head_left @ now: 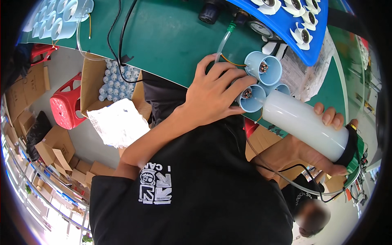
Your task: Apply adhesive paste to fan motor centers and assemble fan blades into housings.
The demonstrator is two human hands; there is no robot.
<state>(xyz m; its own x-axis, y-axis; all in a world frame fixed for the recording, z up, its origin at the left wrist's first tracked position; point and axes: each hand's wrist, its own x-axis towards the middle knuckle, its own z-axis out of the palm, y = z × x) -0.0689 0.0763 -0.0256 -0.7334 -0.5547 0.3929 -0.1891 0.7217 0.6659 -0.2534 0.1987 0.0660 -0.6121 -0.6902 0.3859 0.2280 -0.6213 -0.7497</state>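
My left hand (218, 92) grips a light-blue round housing (255, 107) at the table's near edge, fingers over its far side and the thumb along its near side. A small motor-like part with copper windings (247, 93) sits inside it. My right hand (304, 151) is wrapped round a large milky-white dispensing syringe (306, 124) with a black and green end cap and a hose. The syringe lies tilted, its narrow clear tip pointing into the housing's opening. Another light-blue housing (271, 71) with a wire stands just beyond, and a third is partly hidden behind the syringe.
A blue tray (281, 30) of white fan wheels stands far right, near a pressure gauge (261, 28). More light-blue housings (61, 18) stand far left on the green table (163, 45). A box of parts (92, 83), a red stool (65, 104) and another person (312, 216) are around.
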